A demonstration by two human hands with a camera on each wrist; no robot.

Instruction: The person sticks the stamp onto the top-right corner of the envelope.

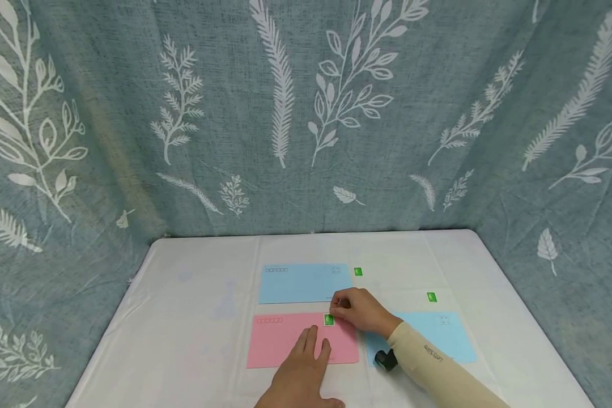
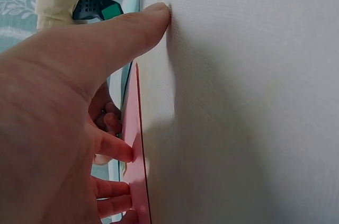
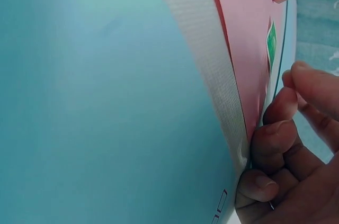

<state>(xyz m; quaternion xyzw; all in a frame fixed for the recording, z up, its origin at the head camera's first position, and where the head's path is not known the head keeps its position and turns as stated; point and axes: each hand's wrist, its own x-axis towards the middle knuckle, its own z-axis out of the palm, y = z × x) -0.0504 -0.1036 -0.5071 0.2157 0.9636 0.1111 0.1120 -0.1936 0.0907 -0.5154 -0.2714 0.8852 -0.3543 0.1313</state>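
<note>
Nearest the camera, my left hand [image 1: 303, 371] is spread, fingers extended, gripping nothing; its fingertips rest on a pink, rectangular paper envelope [image 1: 272, 347]. My right hand [image 1: 361, 310] is curled, thumb and forefinger nearly together; nothing is visible between them. Just left of those fingertips, on the envelope, lies a small green, white-bordered paper stamp [image 1: 328, 320]; contact with it cannot be confirmed.

Handling, as judged: stamp very light, thin, easily creased, possibly tacky beneath; best taken by its edges, at the side nearest my right thumb. Envelope light, bendable, apt to slide; flat fingertips suit it.

Orientation: the envelope's long axis runs crosswise before my hands, its row of printed boxes [image 1: 269, 321] beyond and left of my left fingertips. Stamp near square, sides roughly parallel to the envelope's.
</note>
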